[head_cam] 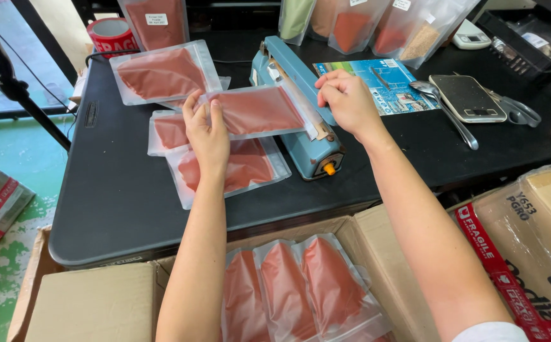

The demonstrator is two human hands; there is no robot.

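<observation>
A clear plastic pouch filled with reddish-brown powder (256, 111) is held at its near end by the left hand (207, 133), whose fingers are closed over its edge. The pouch's far end is laid across the jaw of a blue tabletop heat sealer (301, 107), just under the fingers of the right hand (346, 99). Those fingers are curled and pressed down on the sealer's arm; nothing is gripped between them.

Beneath the left palm, more clear pouches of the same powder (237, 168) are spread flat on the black table (111, 190), overlapping one another, and one further pouch (161, 73) is seen beyond the left fingertips. A roll of red printed tape (111, 35) stands past that pouch.

To the right of the right fingers lie a blue printed leaflet (383, 82), a metal spoon (443, 111), a small flat digital scale (467, 98) and a pair of scissors (519, 111). Standing pouches of other powders (364, 25) are lined up beyond the sealer.

Below the wrists, nearer the person, an open cardboard box (92, 304) is seen with filled pouches standing in it (301, 291). A wrapped carton with red tape (529, 240) sits beside the right forearm.
</observation>
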